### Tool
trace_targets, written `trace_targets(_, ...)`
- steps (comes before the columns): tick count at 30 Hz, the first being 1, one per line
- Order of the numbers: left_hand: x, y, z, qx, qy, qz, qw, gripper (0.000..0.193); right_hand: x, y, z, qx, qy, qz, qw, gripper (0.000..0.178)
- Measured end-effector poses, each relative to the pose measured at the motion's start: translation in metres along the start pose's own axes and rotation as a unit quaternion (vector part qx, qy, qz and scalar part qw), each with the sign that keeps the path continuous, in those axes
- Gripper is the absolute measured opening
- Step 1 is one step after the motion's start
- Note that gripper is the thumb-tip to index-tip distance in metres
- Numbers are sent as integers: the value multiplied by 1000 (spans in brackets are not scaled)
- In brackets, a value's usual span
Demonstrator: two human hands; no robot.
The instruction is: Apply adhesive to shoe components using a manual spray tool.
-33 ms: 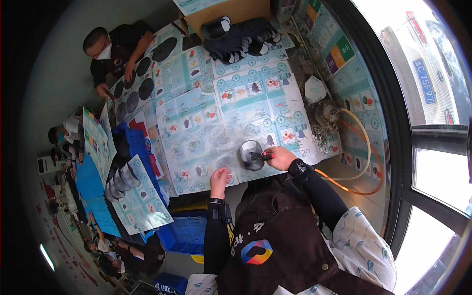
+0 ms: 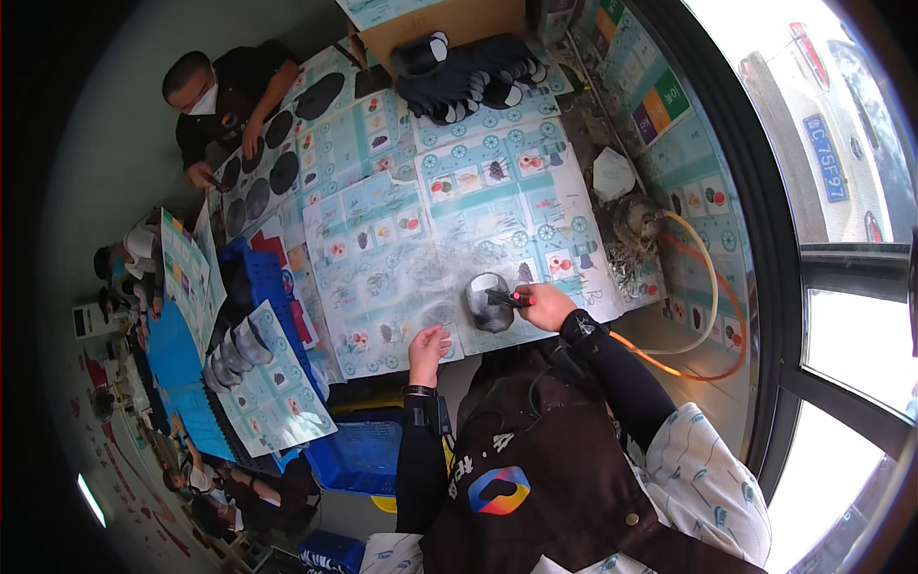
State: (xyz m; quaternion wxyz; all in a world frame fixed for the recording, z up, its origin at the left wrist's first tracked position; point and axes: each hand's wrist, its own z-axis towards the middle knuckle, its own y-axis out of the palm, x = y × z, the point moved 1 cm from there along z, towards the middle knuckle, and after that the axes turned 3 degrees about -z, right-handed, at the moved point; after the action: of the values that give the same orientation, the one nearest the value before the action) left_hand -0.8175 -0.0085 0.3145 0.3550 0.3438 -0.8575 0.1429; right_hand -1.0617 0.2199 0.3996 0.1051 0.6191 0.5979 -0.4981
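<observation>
Printed sheets cover the tabletop point(image 2: 535, 206); right hand point(image 2: 543, 306) grips a red-handled tool point(image 2: 507, 298) against a grey disc point(image 2: 488, 304), left hand point(image 2: 427, 346) rests open.

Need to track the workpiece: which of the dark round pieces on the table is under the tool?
The grey piece at the near table edge, alone under the right hand; others lie far.

Worktable point(image 2: 612, 287) covered in printed paper sheets point(image 2: 382, 258), grey dish point(image 2: 490, 304), stacked dark pieces point(image 2: 473, 77)
</observation>
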Motion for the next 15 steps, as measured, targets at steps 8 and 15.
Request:
trace_targets(8,-6,2,-6,-4,-2,-1,1000,28,-2,-3,-2,-42,3,11,999,33)
trace_targets(15,-7,3,-6,2,-3,-6,1000,28,0,-3,-12,29,14,7,999,28)
